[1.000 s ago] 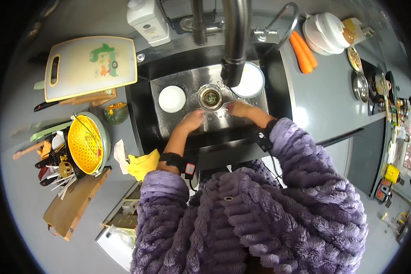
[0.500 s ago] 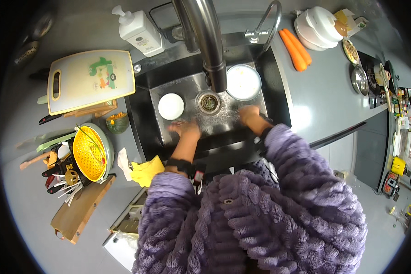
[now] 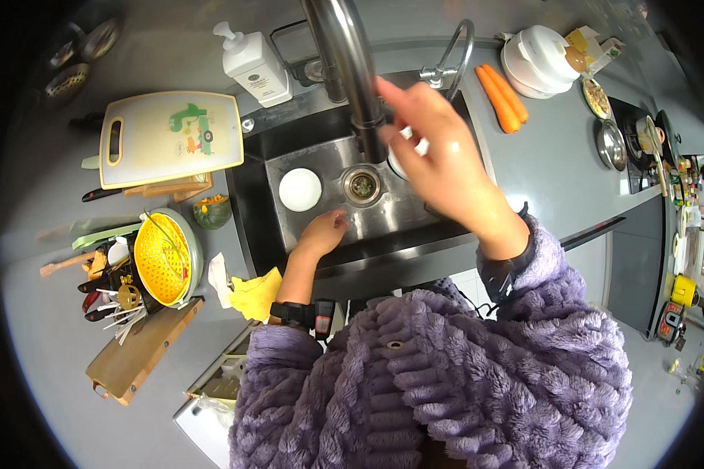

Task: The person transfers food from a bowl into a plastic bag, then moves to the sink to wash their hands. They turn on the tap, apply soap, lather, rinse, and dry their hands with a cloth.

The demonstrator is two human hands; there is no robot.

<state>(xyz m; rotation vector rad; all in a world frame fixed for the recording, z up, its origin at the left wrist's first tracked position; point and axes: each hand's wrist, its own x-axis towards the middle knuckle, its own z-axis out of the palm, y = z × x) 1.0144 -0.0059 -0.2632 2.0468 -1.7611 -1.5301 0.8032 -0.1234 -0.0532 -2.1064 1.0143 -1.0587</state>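
Observation:
My right hand [image 3: 438, 152] is raised in front of the dark metal faucet [image 3: 356, 70], thumb and forefinger spread apart and pointing at it. The fingertips overlap the spout's edge; I cannot tell whether they touch. Nothing shows in that hand. Low in the sink [image 3: 254, 187], my left hand [image 3: 325, 232] hangs with loose, slightly bent fingers, empty, near the drain [image 3: 362, 186]. Left of the drain sits a small white bowl [image 3: 299, 190]. A larger white round dish [image 3: 396, 166] is mostly hidden behind my right hand.
Left of the sink are a cutting board [image 3: 152, 141], a cut pumpkin [image 3: 213, 212], a yellow colander [image 3: 159, 258] and a yellow cloth [image 3: 256, 295]. A pump bottle [image 3: 256, 70] stands behind. Two carrots [image 3: 501, 98] and a white lidded pot [image 3: 536, 62] are on the right.
My right hand has risen from the sink's right side up to the faucet, now covering most of the larger dish. My left hand has shifted slightly right, away from the small bowl.

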